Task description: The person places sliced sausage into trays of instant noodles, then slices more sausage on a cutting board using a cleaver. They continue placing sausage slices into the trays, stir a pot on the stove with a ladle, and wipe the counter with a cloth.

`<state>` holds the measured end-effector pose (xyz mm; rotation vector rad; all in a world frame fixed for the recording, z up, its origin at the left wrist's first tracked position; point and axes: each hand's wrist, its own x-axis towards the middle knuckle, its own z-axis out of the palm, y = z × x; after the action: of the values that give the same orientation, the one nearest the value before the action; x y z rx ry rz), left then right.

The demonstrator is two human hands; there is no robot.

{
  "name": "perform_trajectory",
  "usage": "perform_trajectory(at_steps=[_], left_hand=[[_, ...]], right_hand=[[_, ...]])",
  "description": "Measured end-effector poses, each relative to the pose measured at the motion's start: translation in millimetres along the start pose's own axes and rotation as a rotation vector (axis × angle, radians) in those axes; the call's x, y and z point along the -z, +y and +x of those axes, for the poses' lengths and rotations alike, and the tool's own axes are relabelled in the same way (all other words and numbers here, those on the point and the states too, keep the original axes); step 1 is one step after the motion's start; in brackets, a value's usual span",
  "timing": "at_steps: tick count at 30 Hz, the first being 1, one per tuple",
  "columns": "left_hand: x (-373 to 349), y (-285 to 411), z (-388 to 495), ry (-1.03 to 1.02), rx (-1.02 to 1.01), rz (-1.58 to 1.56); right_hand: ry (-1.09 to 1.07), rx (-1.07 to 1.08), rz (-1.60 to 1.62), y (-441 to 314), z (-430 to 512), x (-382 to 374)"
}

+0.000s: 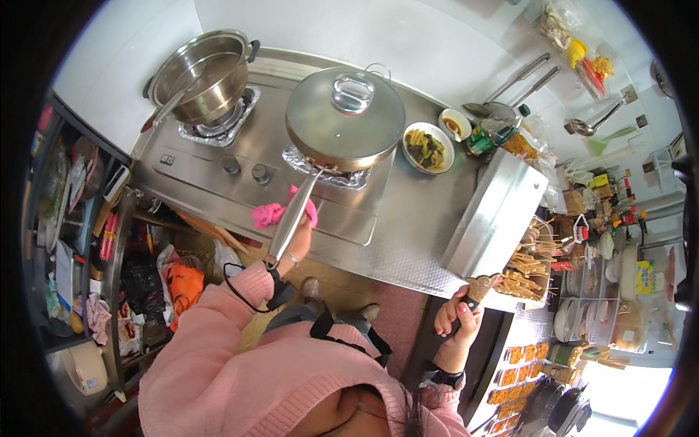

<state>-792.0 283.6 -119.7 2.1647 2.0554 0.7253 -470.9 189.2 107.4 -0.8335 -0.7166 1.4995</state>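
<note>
My left hand [301, 238] grips a bunched pink cloth [267, 215] on the steel stove top, partly hidden beneath the long metal handle [290, 224] of a frying pan. A domed glass lid [314, 117] with a shiny knob covers that pan, which sits on the right burner [355, 179]. Out to the right, my right hand [457, 319] is closed around the dark riveted handle of a broad kitchen cleaver [494, 213]. Its blade points away from me, above the counter's right side. A bowl of cooked greens [428, 148] and a small bowl of brown sauce [454, 125] stand beyond the blade.
On the left burner a steel pot [199, 76] holds cloudy liquid and a ladle. Skewers [527, 267] crowd a container right of the cleaver. Bottles and dish racks [592, 306] line the right side. Open shelving [109, 246] lies at the left; utensils hang on the wall.
</note>
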Motion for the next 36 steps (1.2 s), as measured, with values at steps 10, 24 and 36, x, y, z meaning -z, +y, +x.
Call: perform_trajectory(at_steps=[10, 24, 36], left_hand=[[-33, 157, 14, -0.15, -0.305, -0.044], [-17, 189, 29, -0.304, 0.032, 0.405], [-6, 227, 70, -0.118, 0.014, -0.259]], right_hand=[[-0.041, -0.103, -0.124, -36, 5, 63], [-0.192, -0.177, -0.151, -85, 13, 166], [-0.256, -0.14, -0.195, -90, 14, 173]])
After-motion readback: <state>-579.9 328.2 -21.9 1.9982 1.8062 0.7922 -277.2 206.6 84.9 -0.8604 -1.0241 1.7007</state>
